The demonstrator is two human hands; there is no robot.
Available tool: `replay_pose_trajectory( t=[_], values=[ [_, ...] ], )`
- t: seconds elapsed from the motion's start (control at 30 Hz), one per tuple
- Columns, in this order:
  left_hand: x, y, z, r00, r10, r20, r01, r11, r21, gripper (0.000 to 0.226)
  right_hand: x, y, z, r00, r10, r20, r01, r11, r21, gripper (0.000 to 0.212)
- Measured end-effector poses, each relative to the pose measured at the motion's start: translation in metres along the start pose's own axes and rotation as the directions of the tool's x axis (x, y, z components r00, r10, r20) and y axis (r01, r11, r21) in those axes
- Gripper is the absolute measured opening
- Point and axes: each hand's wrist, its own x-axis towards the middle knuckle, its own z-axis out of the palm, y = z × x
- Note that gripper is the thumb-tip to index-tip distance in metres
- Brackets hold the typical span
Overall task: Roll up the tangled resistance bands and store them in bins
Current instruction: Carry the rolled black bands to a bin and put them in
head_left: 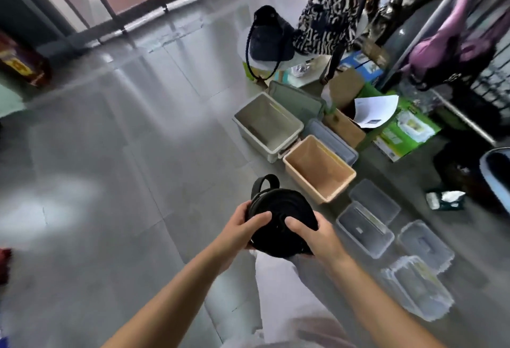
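A black resistance band (281, 211), wound into a thick roll, is held in front of me above the grey floor. My left hand (242, 230) grips its left side with the thumb across the top. My right hand (313, 234) grips its right side, thumb pressed near the roll's centre. A loose loop of the band (264, 182) sticks up at the far end. An open beige bin (340, 190) stands just beyond and to the right of the roll. An open white bin (276, 144) stands behind it.
Several clear plastic containers (364, 240) and lids lie on the floor to the right. Cardboard boxes, papers (375, 110) and a green box sit behind the bins. Bags hang on a rack (271, 35) farther back. A metal railing runs along the top left.
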Motion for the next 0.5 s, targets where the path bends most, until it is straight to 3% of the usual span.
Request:
replay_pose_trajectory(
  t=[0.17,0.37,0.5],
  values=[
    [0.098,0.081,-0.036,1.000,-0.010,0.030,0.008,0.998,0.065,0.066,0.104,-0.060,0.020,0.999,0.032,-0.024,-0.031,0.998,0.060,0.069],
    [0.177,0.158,-0.047,0.987,-0.078,0.142,0.047,0.978,0.206,0.055,0.167,-0.102,0.023,0.982,0.052,-0.181,-0.016,0.981,0.193,0.072],
    [0.240,0.183,-0.034,0.955,-0.178,0.237,0.092,0.938,0.335,0.055,0.197,-0.109,0.015,0.927,0.119,-0.355,0.005,0.945,0.328,0.074]
  ],
)
